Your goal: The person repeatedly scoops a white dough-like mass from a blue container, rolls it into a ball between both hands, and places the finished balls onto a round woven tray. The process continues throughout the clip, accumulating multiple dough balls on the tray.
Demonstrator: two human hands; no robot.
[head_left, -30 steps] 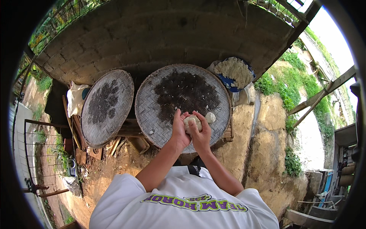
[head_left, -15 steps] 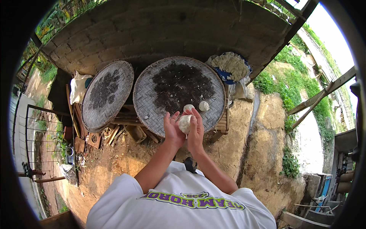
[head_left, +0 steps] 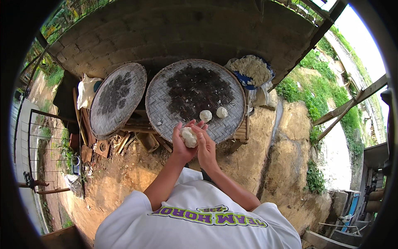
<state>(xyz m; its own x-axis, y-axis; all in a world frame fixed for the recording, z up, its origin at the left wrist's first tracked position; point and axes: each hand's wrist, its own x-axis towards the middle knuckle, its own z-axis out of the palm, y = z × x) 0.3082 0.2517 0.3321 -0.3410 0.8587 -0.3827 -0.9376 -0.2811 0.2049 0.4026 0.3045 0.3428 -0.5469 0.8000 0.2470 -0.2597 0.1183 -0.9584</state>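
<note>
A white, lumpy ball of dough-like mash (head_left: 189, 137) rests in my left hand (head_left: 181, 148), whose fingers curl around it. My right hand (head_left: 206, 150) presses against the ball's right side, thumb up and fingers bent over toward the left fingertips. Both hands are just above the near edge of a round woven tray (head_left: 159, 89) with a dark stained middle. Two more such balls sit on that tray past my fingers: one ball (head_left: 205, 116) close by, another ball (head_left: 222, 112) to its right.
At the tray's far right stands a blue basin (head_left: 243, 81) heaped with crumbly white mash (head_left: 253, 71). A second woven tray (head_left: 101, 118) leans at the left. Bamboo slats (head_left: 241, 133) support the large tray. A block wall (head_left: 174, 39) rises behind. Wood scraps (head_left: 123, 144) lie below left.
The ball has passed from my right hand into my left, and both hands have shifted slightly. The near ball on the tray, partly hidden before, now shows fully.
</note>
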